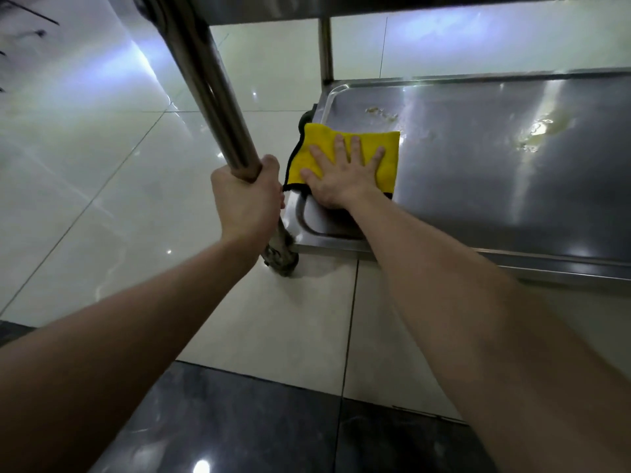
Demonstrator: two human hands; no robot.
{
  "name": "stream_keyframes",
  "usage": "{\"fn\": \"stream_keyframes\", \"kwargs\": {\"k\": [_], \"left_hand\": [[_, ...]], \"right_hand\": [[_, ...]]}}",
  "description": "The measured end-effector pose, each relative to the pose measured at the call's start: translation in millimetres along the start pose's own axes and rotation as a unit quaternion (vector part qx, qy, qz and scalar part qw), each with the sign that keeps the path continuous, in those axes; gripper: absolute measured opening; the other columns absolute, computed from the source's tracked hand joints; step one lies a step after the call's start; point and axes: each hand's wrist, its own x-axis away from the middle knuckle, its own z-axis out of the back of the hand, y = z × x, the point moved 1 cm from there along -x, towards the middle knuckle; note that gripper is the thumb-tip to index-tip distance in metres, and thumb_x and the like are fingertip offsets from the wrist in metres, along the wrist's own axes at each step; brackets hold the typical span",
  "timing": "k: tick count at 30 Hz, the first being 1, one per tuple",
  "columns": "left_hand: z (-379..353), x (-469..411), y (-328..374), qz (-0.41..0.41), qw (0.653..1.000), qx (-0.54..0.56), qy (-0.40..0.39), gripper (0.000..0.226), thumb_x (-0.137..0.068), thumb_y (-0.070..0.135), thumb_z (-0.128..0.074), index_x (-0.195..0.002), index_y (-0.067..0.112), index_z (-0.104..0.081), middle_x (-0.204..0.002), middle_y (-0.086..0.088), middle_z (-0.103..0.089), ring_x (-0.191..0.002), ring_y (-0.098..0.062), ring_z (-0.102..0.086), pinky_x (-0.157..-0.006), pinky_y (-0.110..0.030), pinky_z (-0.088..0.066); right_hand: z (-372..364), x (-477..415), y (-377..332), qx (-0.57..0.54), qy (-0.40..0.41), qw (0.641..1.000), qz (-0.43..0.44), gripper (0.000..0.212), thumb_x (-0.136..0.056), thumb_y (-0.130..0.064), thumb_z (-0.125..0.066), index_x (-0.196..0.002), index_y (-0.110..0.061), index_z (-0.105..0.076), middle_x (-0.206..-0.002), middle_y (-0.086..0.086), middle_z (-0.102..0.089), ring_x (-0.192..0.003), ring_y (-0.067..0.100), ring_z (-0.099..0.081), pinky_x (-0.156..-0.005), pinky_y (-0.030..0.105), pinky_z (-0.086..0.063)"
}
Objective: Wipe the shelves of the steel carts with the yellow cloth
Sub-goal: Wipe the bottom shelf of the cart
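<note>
A yellow cloth [316,155] with a black edge lies flat on the left end of the steel cart's bottom shelf [478,186]. My right hand [341,175] presses on it, palm down, fingers spread. The cloth's left edge hangs over the shelf rim. My left hand [246,203] is wrapped around the cart's near-left steel post [215,97]. Yellowish smears [532,131] and small crumbs [382,112] mark the shelf to the right of the cloth.
An upper shelf [375,5] of the cart overhangs at the top. A far post [326,46] stands behind the cloth, and a caster [283,261] sits under the near post. Glossy pale floor tiles [102,165] lie to the left, dark tiles [239,421] nearest me.
</note>
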Motion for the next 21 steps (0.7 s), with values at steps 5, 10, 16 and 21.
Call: {"fn": "stream_keyframes", "kwargs": {"k": [5, 10, 16, 21], "left_hand": [[1, 5, 9, 0.03, 0.999, -0.011, -0.006, 0.037, -0.096, 0.02, -0.066, -0.062, 0.017, -0.049, -0.052, -0.007, -0.05, -0.048, -0.023, -0.052, -0.052, -0.036, -0.045], [5, 8, 16, 0.052, 0.998, -0.033, -0.022, 0.028, -0.097, 0.024, -0.068, -0.073, 0.015, -0.059, -0.055, -0.002, -0.059, -0.053, -0.02, -0.063, -0.058, -0.033, -0.054], [8, 11, 16, 0.093, 0.99, -0.103, 0.031, 0.064, -0.085, 0.077, -0.074, -0.106, 0.017, -0.065, -0.094, -0.001, -0.074, -0.086, -0.019, -0.073, -0.087, -0.042, -0.062], [-2, 92, 5, 0.071, 0.976, -0.2, 0.04, 0.065, -0.082, 0.085, -0.066, -0.089, 0.02, -0.061, -0.078, 0.005, -0.066, -0.072, -0.014, -0.068, -0.072, -0.038, -0.058]], "right_hand": [[-29, 83, -16, 0.013, 0.03, 0.998, 0.056, 0.073, -0.104, -0.074, -0.008, -0.17, -0.044, 0.003, -0.18, 0.004, 0.014, -0.165, 0.036, 0.015, -0.117, 0.08, 0.014], [-17, 116, 8, -0.004, -0.014, 0.997, 0.07, 0.067, -0.107, -0.072, -0.014, -0.169, -0.049, 0.001, -0.179, -0.007, 0.016, -0.165, 0.026, 0.018, -0.123, 0.072, 0.015], [-11, 155, 131, -0.009, 0.033, 0.999, -0.005, 0.068, -0.103, -0.077, -0.018, -0.166, -0.057, -0.002, -0.179, -0.013, 0.009, -0.166, 0.02, 0.009, -0.126, 0.07, 0.008], [-8, 176, 211, 0.011, 0.038, 0.999, -0.034, 0.074, -0.098, -0.083, -0.011, -0.166, -0.056, -0.002, -0.179, -0.012, 0.01, -0.166, 0.021, 0.008, -0.126, 0.072, 0.003]]}}
